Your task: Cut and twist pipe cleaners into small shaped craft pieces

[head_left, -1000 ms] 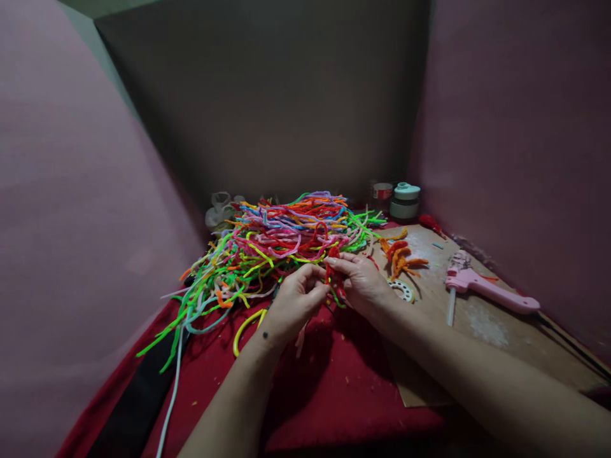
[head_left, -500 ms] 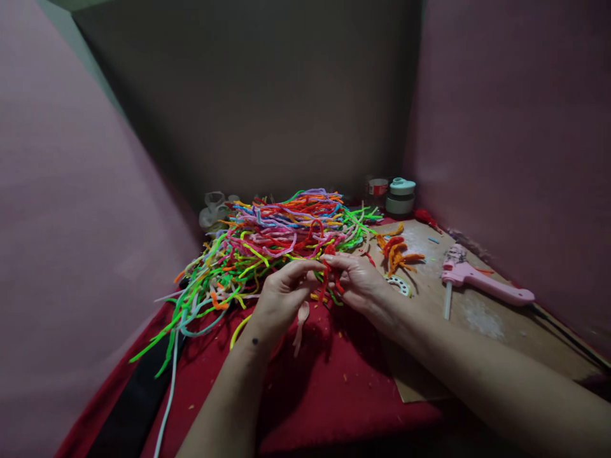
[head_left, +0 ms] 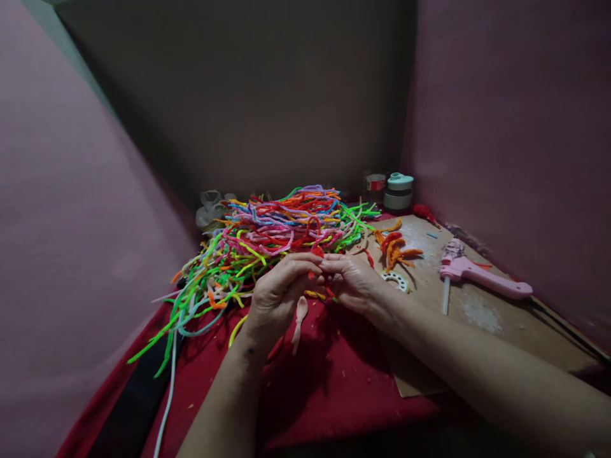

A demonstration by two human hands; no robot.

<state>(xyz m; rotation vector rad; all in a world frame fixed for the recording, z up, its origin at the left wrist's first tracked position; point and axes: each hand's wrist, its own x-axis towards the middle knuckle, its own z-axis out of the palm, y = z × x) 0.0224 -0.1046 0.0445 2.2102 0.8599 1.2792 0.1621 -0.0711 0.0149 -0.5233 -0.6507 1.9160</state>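
Between my two hands is a red fuzzy pipe cleaner [head_left: 317, 253], bent and partly covered by my fingers. My left hand [head_left: 281, 289] is closed, its thumb and fingers pinching the red piece. From the other side my right hand [head_left: 351, 280] pinches it too, fingertips touching those of the left. A pale pink pipe cleaner piece [head_left: 300, 318] with a rounded top lies on the red cloth [head_left: 329, 394] below my hands. Just beyond them spreads a large heap of multicoloured pipe cleaners [head_left: 281, 222].
To the right lies cardboard [head_left: 424, 356] bearing a pink glue gun [head_left: 487, 277], an orange pipe cleaner shape [head_left: 396, 251] and a white ring with holes [head_left: 395, 281]. A teal-lidded jar [head_left: 399, 192] and a clear container [head_left: 375, 184] stand behind. A white cord [head_left: 167, 401] runs at left.
My hands have drawn together and shifted slightly left. The red ends that hung between them are now mostly hidden by my left fingers, which have curled further round.
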